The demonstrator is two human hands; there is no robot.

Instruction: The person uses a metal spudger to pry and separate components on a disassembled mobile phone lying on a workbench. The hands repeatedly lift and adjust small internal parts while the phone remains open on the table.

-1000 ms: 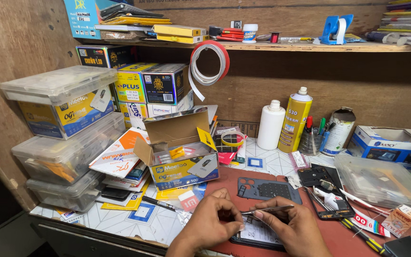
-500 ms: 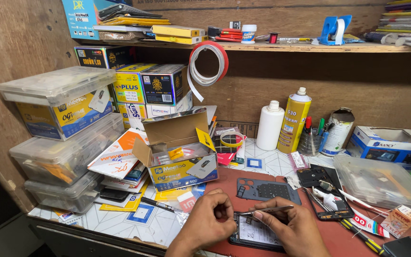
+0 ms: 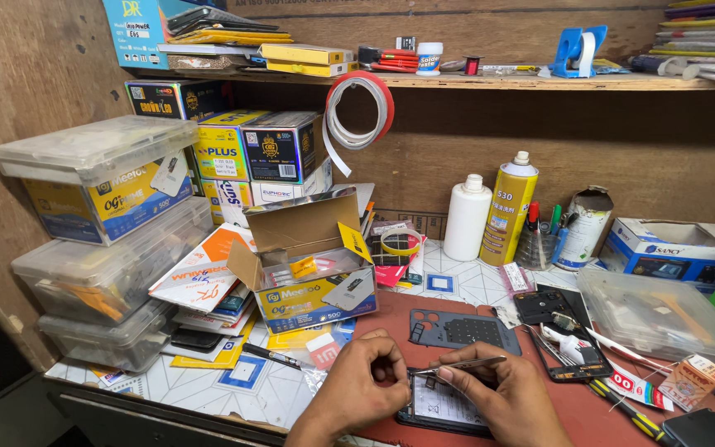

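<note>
Head view: opened phone (image 3: 444, 410) lay on red mat (image 3: 622, 414) at bench front edge, back cover (image 3: 465, 329) already off and set behind. Left hand (image 3: 362, 389) steadied phone, fingers curled on its edge. Right hand (image 3: 502, 397) fingers pinched tweezers (image 3: 465, 364) over internals (part gripped too small to tell). Reassembly not begun.

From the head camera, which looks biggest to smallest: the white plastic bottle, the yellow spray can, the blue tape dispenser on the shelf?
1. Yellow spray can
2. White plastic bottle
3. Blue tape dispenser, though it sits farther back, so its true size is unsure.
</note>
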